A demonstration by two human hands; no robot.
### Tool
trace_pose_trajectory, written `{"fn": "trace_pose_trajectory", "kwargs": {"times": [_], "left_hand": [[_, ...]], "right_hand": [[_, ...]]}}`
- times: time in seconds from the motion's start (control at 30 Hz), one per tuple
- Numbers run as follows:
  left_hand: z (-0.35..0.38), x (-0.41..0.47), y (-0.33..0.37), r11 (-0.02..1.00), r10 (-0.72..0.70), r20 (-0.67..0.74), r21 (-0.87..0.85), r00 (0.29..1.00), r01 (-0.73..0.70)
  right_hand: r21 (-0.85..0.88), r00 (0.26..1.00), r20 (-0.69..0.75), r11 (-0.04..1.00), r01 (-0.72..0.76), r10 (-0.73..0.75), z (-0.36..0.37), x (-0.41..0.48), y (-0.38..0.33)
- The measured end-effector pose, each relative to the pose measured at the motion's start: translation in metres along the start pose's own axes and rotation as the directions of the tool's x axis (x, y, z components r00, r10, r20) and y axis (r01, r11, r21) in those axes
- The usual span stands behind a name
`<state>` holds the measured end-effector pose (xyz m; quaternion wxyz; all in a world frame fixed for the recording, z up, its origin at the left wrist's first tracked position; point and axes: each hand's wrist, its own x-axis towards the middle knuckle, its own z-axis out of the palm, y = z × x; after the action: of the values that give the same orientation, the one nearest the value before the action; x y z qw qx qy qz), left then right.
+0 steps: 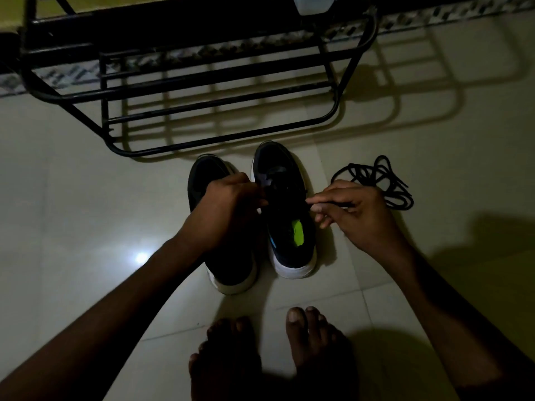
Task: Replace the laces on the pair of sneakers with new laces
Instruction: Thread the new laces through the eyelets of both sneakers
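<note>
Head: dim tiled floor point(86, 212), black rack point(173, 27)

Your view is dim. A small glare spot point(141, 257) shines on the floor point(72, 198), the rack point(185, 73) throws hard barred shadows point(405, 91) to the right, and straight lines bow toward the frame's edges.

No legible text, label or number anywhere.
</note>
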<state>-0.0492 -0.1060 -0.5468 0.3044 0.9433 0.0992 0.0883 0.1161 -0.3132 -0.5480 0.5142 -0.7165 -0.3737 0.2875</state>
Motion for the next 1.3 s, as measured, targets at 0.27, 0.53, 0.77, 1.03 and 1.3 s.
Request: {"fn": "trace_pose_trajectory", "kwargs": {"times": [0.27, 0.53, 0.77, 1.03, 1.3], "left_hand": [[-0.006, 0.000, 0.011, 0.971, -0.156, -0.103, -0.200, 0.982, 0.133], [-0.008, 0.002, 0.005, 1.000, -0.009, -0.001, -0.019, 1.000, 0.009], [-0.010, 0.012, 0.026, 0.910, -0.268, -0.071, -0.347, 0.961, 0.228], [0.009, 0.032, 0.045, 0.604, -0.464, 0.039, -0.717, 0.885, 0.348], [0.023, 0.036, 0.053, 0.576, -0.417, 0.135, -0.726, 0.899, 0.377]], "right_hand": [[-0.085, 0.997, 0.061, 0.995, -0.042, 0.048, -0.007, 0.001, -0.001], [-0.065, 0.995, 0.096, 0.998, 0.022, -0.015, -0.010, 0.004, -0.007], [-0.128, 0.980, 0.185, 0.987, 0.099, -0.074, -0.013, 0.007, -0.021], [-0.363, 0.877, 0.308, 0.807, 0.466, -0.369, 0.005, 0.007, -0.031], [-0.527, 0.904, -0.010, 0.771, 0.358, -0.427, 0.011, 0.009, -0.032]]}}
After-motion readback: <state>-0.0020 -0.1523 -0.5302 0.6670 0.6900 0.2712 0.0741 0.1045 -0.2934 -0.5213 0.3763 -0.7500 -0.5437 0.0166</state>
